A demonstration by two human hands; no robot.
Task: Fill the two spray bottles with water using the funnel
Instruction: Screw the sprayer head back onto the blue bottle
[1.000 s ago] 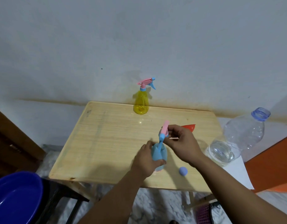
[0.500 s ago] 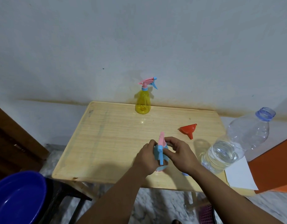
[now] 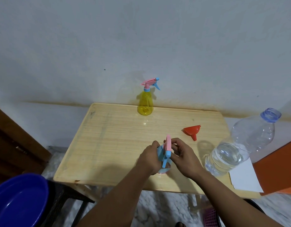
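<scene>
Both your hands on the blue spray bottle (image 3: 162,155), near table (image 3: 108,145) edge

Your left hand (image 3: 149,158) wraps its body, right hand (image 3: 182,154) pinches the pink trigger head (image 3: 168,144). Yellow spray bottle (image 3: 145,104) sits at the back, red funnel (image 3: 191,131) lies beside the water bottle (image 3: 236,148).

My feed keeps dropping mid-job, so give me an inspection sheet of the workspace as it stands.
Surface: wooden table, dry as far as seen.
Job's things: blue spray bottle upright at front, pink trigger head on it; yellow spray bottle capped at back edge; red funnel lying on its side; water bottle uncapped, partly full.
Clutter: white paper at right.
Grippers: left hand holds the bottle body; right hand fingers on the head.
Cables: nothing seen.
Surroundings: blue basin, white wall.
</scene>
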